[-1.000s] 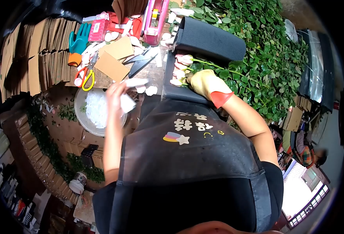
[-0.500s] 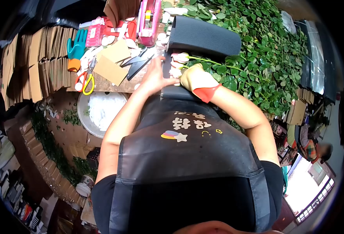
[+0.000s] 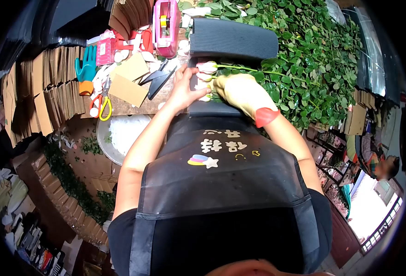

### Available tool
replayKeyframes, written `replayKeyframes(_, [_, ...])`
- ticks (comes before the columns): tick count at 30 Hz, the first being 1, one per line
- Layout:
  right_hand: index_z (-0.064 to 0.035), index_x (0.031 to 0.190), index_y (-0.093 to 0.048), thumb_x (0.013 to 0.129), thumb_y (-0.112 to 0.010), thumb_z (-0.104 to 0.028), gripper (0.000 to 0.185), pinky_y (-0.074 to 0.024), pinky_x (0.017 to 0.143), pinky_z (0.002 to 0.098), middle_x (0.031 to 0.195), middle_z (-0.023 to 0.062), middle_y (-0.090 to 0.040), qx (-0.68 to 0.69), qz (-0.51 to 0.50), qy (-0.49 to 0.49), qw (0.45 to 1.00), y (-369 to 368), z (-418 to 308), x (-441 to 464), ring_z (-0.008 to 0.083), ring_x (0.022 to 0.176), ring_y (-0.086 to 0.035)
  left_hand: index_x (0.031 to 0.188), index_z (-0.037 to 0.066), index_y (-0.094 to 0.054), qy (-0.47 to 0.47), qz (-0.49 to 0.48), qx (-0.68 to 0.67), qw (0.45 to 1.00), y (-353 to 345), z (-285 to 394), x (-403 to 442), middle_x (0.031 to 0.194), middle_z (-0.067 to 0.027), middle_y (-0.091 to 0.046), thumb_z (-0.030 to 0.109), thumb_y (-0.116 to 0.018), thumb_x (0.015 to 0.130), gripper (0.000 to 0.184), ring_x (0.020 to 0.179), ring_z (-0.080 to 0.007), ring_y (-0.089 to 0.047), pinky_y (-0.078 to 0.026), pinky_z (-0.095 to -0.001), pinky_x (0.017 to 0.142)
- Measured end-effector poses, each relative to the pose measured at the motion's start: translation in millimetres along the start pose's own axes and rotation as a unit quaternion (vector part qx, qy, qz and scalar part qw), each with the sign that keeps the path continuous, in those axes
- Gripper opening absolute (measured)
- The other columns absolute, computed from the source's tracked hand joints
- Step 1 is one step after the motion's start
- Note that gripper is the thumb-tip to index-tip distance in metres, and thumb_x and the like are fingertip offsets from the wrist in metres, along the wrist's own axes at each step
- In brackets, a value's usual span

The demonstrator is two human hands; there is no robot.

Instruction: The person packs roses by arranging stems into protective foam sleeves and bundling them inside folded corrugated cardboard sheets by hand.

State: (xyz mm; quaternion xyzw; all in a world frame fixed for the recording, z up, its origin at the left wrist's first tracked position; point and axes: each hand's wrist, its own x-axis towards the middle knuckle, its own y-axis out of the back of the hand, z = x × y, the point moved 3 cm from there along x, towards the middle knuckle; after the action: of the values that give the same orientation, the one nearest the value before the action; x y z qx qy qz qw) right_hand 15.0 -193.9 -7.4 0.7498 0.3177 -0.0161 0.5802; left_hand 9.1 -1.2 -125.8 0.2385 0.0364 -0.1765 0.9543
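Observation:
Pale pink roses (image 3: 206, 67) lie in a column on a dark ribbed sheet (image 3: 212, 109), their green stems pointing right. My bare left hand (image 3: 184, 88) is at the left side of the blooms, its thumb and fingers spread apart around their heads and touching them. My right hand (image 3: 240, 92), in a cream glove with a red cuff, rests on the stems just right of the blooms. Its fingers are bent down, and what they hold, if anything, is hidden. Behind the roses the sheet's ribbed upper part (image 3: 233, 39) curls over.
Black scissors (image 3: 159, 79), cardboard pieces (image 3: 128, 89), orange-and-yellow scissors (image 3: 105, 102), a teal glove (image 3: 87, 64) and a pink tape dispenser (image 3: 167, 32) lie on the left. Leafy stems (image 3: 313, 69) cover the right. A white-filled tub (image 3: 102, 138) stands below. Another person (image 3: 377, 161) is far right.
My left hand has let go of something white, moved right from above the tub, and reached the blooms. My right hand has shifted slightly along the stems.

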Motion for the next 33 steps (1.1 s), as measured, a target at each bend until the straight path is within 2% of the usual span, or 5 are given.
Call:
replayKeyframes(18, [-0.0029,0.129,-0.063,0.102,-0.055,-0.026,0.037,-0.0590,0.077,0.0493,0.092,0.0224,-0.075,-0.003,0.095,-0.047,0.994,1.4,10.0,10.8,0.0390,0.085,-0.074,0.104,0.015,-0.080,0.002,0.106,-0.039,0.994,-10.7,1.4,4.0,0.150,-0.0280,-0.042,0.032,-0.091,0.078,0.032,0.146,-0.0427,-0.038,-0.033,-0.0518,0.120])
replayKeyframes(23, [-0.0066,0.125,-0.068,0.102,-0.047,-0.030,0.039,-0.0548,0.089,0.0509,0.106,0.0260,-0.073,0.138,-0.014,-0.031,0.990,4.8,33.9,21.3,0.0420,0.098,-0.070,0.134,0.001,-0.059,0.029,0.096,-0.074,0.992,-7.6,0.9,6.8,0.140,-0.0242,-0.047,0.033,-0.091,0.077,0.073,0.138,-0.0385,-0.045,-0.034,-0.0455,0.118])
replayKeyframes(27, [-0.0078,0.132,-0.064,0.107,-0.046,-0.040,0.045,-0.0546,0.085,0.0516,0.102,0.0240,-0.073,0.086,0.011,0.033,0.996,2.4,27.4,16.2,0.0430,0.094,-0.069,0.123,-0.001,-0.069,0.013,0.121,0.062,0.991,-11.0,1.6,22.7,0.132,-0.0196,-0.051,0.041,-0.090,0.077,0.066,0.129,-0.0335,-0.049,-0.038,-0.0424,0.115])
replayKeyframes(30, [-0.0072,0.128,-0.066,0.104,-0.050,-0.031,0.038,-0.0549,0.084,0.0507,0.100,0.0238,-0.073,0.050,0.018,0.015,0.998,8.3,23.1,7.0,0.0407,0.093,-0.070,0.112,-0.003,-0.072,0.062,0.127,-0.023,0.990,-15.2,-1.6,29.6,0.147,-0.0310,-0.044,0.041,-0.091,0.075,0.061,0.142,-0.0441,-0.039,-0.034,-0.0503,0.119])
replayKeyframes(33, [-0.0085,0.118,-0.072,0.101,-0.052,-0.023,0.030,-0.0566,0.087,0.0486,0.105,0.0193,-0.074,0.121,0.218,0.043,0.967,21.8,15.6,-1.9,0.0392,0.095,-0.071,0.106,-0.003,-0.074,0.059,0.141,-0.034,0.988,-15.8,0.0,27.6,0.149,-0.0306,-0.045,0.038,-0.092,0.074,0.054,0.143,-0.0432,-0.040,-0.036,-0.0496,0.118])
